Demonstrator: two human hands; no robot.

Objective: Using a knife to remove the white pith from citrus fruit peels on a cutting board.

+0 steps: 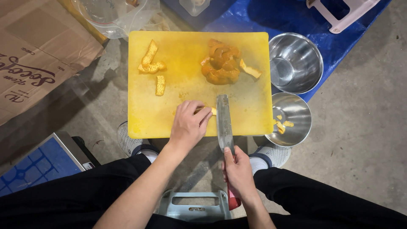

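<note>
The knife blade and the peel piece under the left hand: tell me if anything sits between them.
Nothing visible does. The knife, held by the right hand, has its blade right beside the peel piece pinned under the left hand on the yellow cutting board. Only bare board lies between them.

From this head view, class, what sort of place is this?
Probably a makeshift food-prep spot on a concrete floor: a yellow cutting board laid low, steel bowls beside it, a blue tarp underneath.
</note>
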